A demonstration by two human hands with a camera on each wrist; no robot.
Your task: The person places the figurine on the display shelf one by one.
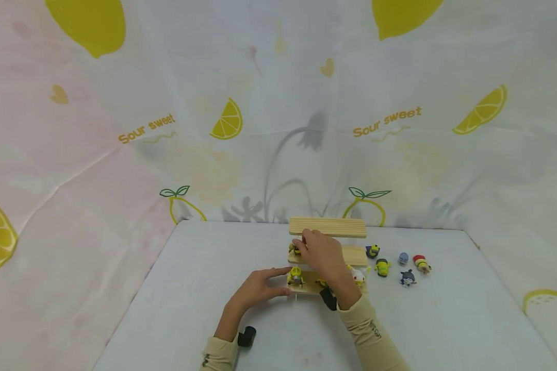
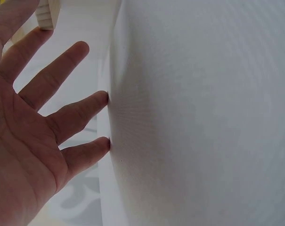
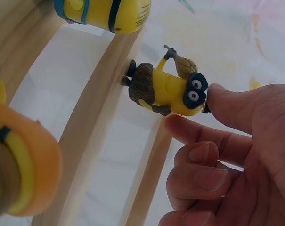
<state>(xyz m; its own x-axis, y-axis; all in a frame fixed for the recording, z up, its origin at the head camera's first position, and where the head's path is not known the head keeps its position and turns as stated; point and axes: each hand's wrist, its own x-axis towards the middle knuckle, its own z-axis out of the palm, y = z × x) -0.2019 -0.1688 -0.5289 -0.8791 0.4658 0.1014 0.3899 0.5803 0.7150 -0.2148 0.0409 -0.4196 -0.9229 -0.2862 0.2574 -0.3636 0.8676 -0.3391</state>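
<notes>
My right hand (image 1: 322, 253) pinches a small caveman minion figure (image 3: 168, 88) by its head, between thumb and index finger. Its feet meet the middle board of a small three-tier wooden shelf (image 1: 355, 256). My left hand (image 1: 255, 287) spans the left end of the bottom board, thumb at the front corner and index finger at the back. In the left wrist view its fingers are spread, with the index fingertip against the board end (image 2: 47, 16). A yellow minion figure (image 1: 295, 276) stands on the bottom board beside my left fingers.
A white figure (image 1: 357, 276) stands at the right of the bottom board, partly behind my wrist. To the shelf's right lie a green-and-yellow figure (image 1: 382, 267), a dark-haired one (image 1: 407, 278), a red-capped one (image 1: 421, 264) and others. A lemon-print cloth (image 1: 278, 154) hangs behind.
</notes>
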